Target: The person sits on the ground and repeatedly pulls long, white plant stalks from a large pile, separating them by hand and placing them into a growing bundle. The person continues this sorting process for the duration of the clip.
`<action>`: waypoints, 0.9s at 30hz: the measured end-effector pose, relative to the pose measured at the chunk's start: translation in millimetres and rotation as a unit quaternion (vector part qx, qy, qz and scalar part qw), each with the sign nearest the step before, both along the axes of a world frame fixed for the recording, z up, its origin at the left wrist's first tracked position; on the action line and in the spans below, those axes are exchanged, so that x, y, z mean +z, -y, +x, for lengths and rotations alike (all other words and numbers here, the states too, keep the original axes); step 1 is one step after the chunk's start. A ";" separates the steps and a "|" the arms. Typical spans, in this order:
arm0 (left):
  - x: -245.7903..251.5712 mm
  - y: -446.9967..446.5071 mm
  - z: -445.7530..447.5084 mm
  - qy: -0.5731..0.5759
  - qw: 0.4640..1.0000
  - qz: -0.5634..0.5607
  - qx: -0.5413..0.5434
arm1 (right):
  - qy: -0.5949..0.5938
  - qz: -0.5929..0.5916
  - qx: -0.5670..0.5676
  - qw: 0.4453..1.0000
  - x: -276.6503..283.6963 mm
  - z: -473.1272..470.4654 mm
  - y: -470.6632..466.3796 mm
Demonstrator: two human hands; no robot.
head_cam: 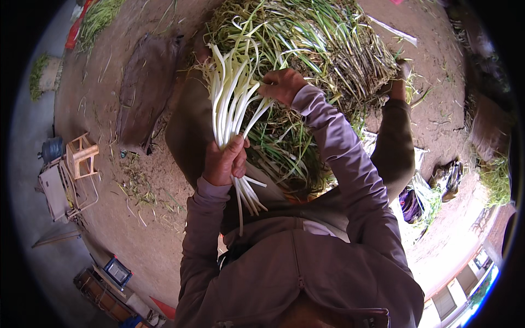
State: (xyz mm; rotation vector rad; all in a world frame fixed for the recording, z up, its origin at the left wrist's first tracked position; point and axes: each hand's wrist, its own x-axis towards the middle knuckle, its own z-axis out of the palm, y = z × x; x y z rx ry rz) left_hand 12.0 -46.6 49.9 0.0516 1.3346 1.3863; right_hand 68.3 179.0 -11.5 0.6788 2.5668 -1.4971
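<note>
My left hand (227,160) is closed around a bunch of long white leafy stalks (231,106), which fan out above the fist, with their lower ends poking out below it. At the right side of the bunch, my right hand (283,85) has its fingers bent close to the stalks; whether they pinch one cannot be told. A big heap of green and dry leafy stalks (303,37) with brown, soil-covered ends lies in front of me. More green and pale leaves (287,151) lie between my legs.
A dark brown cloth or sack (147,90) lies on the dirt floor at the left. Farther left are a small wooden stool (82,156) and a blue water jug (52,149). Another bundle of pale and green stalks (426,205) rests at the right, beside a dark bag (448,178).
</note>
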 end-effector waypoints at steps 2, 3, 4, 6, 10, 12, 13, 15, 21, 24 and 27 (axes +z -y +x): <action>1.3 0.0 -0.7 0.008 1.000 0.001 -0.001 | -0.008 0.082 -0.027 0.996 -7.7 2.3 -1.0; 1.9 1.0 -1.4 0.011 1.000 0.001 -0.001 | 0.000 0.046 -0.050 0.998 -9.9 4.4 -3.6; 1.6 2.2 -1.7 0.013 1.000 0.004 -0.001 | 0.008 0.009 -0.073 0.997 -12.4 8.6 -8.5; 1.4 1.7 -1.8 0.018 1.000 0.013 -0.006 | 0.034 0.004 -0.153 0.988 -30.6 18.0 -20.0; 2.8 3.1 -2.5 0.021 1.000 0.016 -0.003 | -0.064 0.041 -0.290 0.954 -71.1 51.2 -46.0; 3.3 4.4 -3.1 0.020 1.000 0.013 0.003 | -0.072 0.068 -0.355 0.930 -72.8 68.6 -50.7; 3.9 6.0 -5.8 0.027 0.999 0.025 0.013 | -0.064 -0.032 -0.401 0.913 -79.7 77.6 -51.4; 7.9 11.1 -15.3 0.045 0.997 0.047 0.033 | -0.110 -0.098 -0.422 0.895 -67.3 96.7 -38.0; 41.9 18.0 -72.5 0.034 0.939 0.329 0.092 | -0.050 -0.080 -0.219 0.971 -74.2 140.7 74.8; 51.4 1.7 -82.3 0.013 0.912 0.398 0.096 | -0.095 0.118 0.147 0.978 -136.1 190.6 167.7; 31.1 -4.7 -79.6 0.012 0.921 0.373 0.113 | 0.077 0.103 0.280 0.951 -76.5 173.9 172.3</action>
